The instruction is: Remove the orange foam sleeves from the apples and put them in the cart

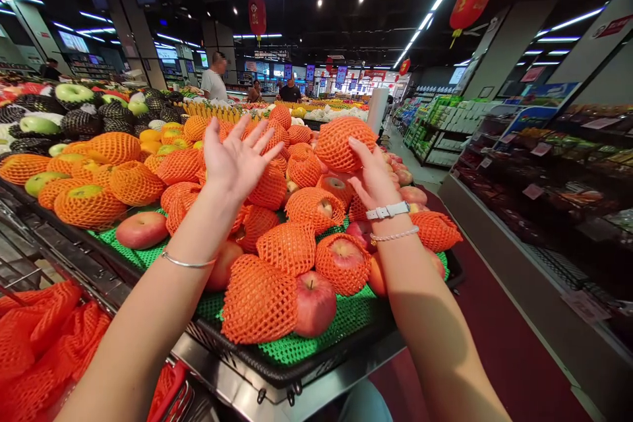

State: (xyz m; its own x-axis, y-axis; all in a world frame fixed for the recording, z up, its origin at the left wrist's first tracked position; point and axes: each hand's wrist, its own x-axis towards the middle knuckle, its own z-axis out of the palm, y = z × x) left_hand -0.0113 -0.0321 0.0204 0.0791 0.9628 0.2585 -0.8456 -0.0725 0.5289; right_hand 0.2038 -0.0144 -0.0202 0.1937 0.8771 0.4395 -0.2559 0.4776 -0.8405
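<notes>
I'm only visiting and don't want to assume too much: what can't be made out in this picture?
All in the head view:
Skin of the netted fruit at the right hand: largely hidden by its orange net.
Part of the fruit pile: hidden behind the left hand.
Red netting, lower left: cut off by the picture's left edge.
Price tags at the picture's right: writing too small and blurred.

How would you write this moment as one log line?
left hand: open, empty; right hand: against orange-netted fruit, grip unclear; surroundings: bare and netted apples on green mesh
</notes>
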